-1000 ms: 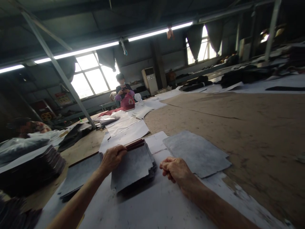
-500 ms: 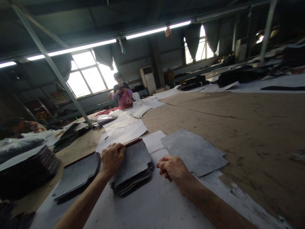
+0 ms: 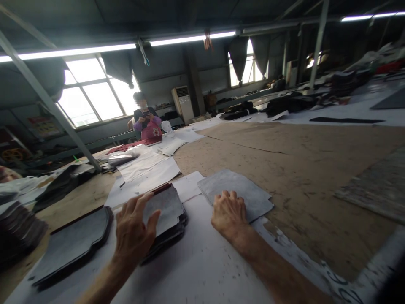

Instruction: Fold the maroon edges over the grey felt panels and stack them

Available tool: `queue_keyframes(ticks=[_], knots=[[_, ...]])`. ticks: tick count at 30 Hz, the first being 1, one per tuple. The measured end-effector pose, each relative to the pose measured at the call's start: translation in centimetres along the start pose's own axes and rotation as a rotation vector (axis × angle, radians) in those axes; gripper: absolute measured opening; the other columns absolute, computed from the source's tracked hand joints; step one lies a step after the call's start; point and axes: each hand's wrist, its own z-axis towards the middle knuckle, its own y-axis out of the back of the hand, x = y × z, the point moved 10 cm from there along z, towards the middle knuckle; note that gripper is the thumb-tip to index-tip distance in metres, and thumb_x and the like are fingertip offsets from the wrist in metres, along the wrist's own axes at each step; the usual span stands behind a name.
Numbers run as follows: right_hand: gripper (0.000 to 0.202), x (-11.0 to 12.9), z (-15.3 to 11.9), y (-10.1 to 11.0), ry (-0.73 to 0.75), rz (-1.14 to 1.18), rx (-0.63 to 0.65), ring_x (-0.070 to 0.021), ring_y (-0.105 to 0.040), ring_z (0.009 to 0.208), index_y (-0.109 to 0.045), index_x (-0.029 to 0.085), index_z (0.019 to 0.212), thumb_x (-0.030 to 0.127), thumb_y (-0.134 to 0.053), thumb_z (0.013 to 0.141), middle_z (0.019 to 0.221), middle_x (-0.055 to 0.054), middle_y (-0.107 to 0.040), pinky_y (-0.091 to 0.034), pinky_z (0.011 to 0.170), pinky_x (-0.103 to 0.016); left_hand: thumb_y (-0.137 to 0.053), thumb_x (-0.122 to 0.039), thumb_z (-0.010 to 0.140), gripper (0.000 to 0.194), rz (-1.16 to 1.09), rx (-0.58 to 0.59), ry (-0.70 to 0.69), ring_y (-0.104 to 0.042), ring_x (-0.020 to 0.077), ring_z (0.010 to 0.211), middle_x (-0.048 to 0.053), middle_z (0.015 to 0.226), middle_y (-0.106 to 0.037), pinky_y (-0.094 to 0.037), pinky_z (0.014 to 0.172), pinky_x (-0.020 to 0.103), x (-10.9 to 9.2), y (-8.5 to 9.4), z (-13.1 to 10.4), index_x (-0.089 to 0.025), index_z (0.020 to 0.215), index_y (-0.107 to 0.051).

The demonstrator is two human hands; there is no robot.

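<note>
My left hand (image 3: 134,226), thumb and fingers apart, lies over the left side of a stack of grey cut pieces (image 3: 167,209) with a dark red strip along its far edge. My right hand (image 3: 229,211) is closed, knuckles up, over the near left part of a flat grey piece (image 3: 240,185); its fingertips are hidden, so what they hold, if anything, does not show. Left of my left hand rests another stack of grey pieces (image 3: 77,238), also with a dark red far edge. White paper (image 3: 196,270) lies beneath all of these.
A taller dark stack (image 3: 19,230) stands at the far left. Brown board (image 3: 300,169) covers the table to the right, with a rough grey slab (image 3: 379,185) on it. Across the table a person (image 3: 147,120) holds something small. A slanted metal post (image 3: 63,122) rises on the left.
My right hand has moved from the gap between the stacks onto the flat grey piece. My left hand's fingers have spread over the middle stack. The view has turned to the right.
</note>
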Motion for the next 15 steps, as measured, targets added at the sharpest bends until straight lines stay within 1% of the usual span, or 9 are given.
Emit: queue_keyframes(ticks=[1,3,5,7,9,11,15], knots=[[0.024,-0.1,0.0,0.0,0.001,-0.031,0.004,-0.0355,-0.050,0.096,-0.063,0.004,0.090,0.008,-0.046,0.073,0.097,-0.022,-0.057,-0.042,0.075,-0.043,-0.048,-0.030,0.082,0.031,-0.076,-0.001,-0.059,-0.049,0.0258,0.098,0.009,0.107,-0.054,-0.039,0.084,0.041,-1.6,0.3,-0.8,-0.018,0.110,-0.051],[0.027,-0.2,0.1,-0.2,0.003,-0.077,0.017,-0.0326,-0.052,0.095,-0.064,0.004,0.089,0.003,-0.042,0.073,0.093,-0.021,-0.058,-0.044,0.070,-0.038,-0.049,-0.026,0.082,0.029,-0.212,0.042,-0.147,-0.049,0.0241,0.096,0.008,0.105,-0.053,-0.041,0.081,0.039,-4.4,0.2,-2.5,-0.020,0.110,-0.050],[0.025,-0.3,0.2,-0.3,0.007,-0.110,0.039,-0.0290,-0.055,0.093,-0.065,0.006,0.086,0.002,-0.043,0.074,0.090,-0.018,-0.060,-0.044,0.070,-0.035,-0.049,-0.021,0.081,0.030,-0.320,0.118,-0.196,-0.049,0.0230,0.095,0.007,0.104,-0.054,-0.043,0.079,0.038,-6.8,-0.6,-3.9,-0.021,0.110,-0.050],[0.019,-0.6,0.4,-0.4,0.007,-0.128,0.068,-0.0241,-0.057,0.091,-0.065,0.008,0.085,0.007,-0.047,0.078,0.087,-0.014,-0.062,-0.045,0.073,-0.034,-0.049,-0.017,0.079,0.032,-0.406,0.187,-0.215,-0.050,0.0223,0.095,0.007,0.104,-0.055,-0.044,0.079,0.037,-8.5,-1.7,-4.8,-0.020,0.111,-0.050],[0.016,-1.1,0.7,-0.4,-0.008,-0.137,0.094,-0.0202,-0.058,0.088,-0.064,0.010,0.085,0.018,-0.050,0.084,0.086,-0.010,-0.063,-0.045,0.076,-0.035,-0.048,-0.014,0.077,0.034,-0.463,0.254,-0.190,-0.050,0.0222,0.096,0.007,0.104,-0.057,-0.045,0.081,0.038,-9.5,-3.2,-4.9,-0.018,0.111,-0.052],[0.022,-1.8,1.0,-0.4,-0.028,-0.143,0.116,-0.0181,-0.059,0.087,-0.063,0.012,0.087,0.028,-0.050,0.087,0.087,-0.007,-0.064,-0.045,0.078,-0.035,-0.048,-0.013,0.075,0.035,-0.484,0.309,-0.146,-0.051,0.0227,0.096,0.007,0.105,-0.059,-0.044,0.084,0.040,-10.0,-4.7,-4.4,-0.017,0.110,-0.054],[0.027,-2.8,1.5,-0.4,-0.062,-0.155,0.141,-0.0163,-0.060,0.085,-0.062,0.013,0.089,0.037,-0.048,0.088,0.088,-0.006,-0.064,-0.046,0.077,-0.034,-0.049,-0.013,0.075,0.034,-0.481,0.337,-0.063,-0.053,0.0230,0.094,0.008,0.102,-0.060,-0.044,0.084,0.040,-11.1,-7.0,-2.6,-0.014,0.109,-0.055]])
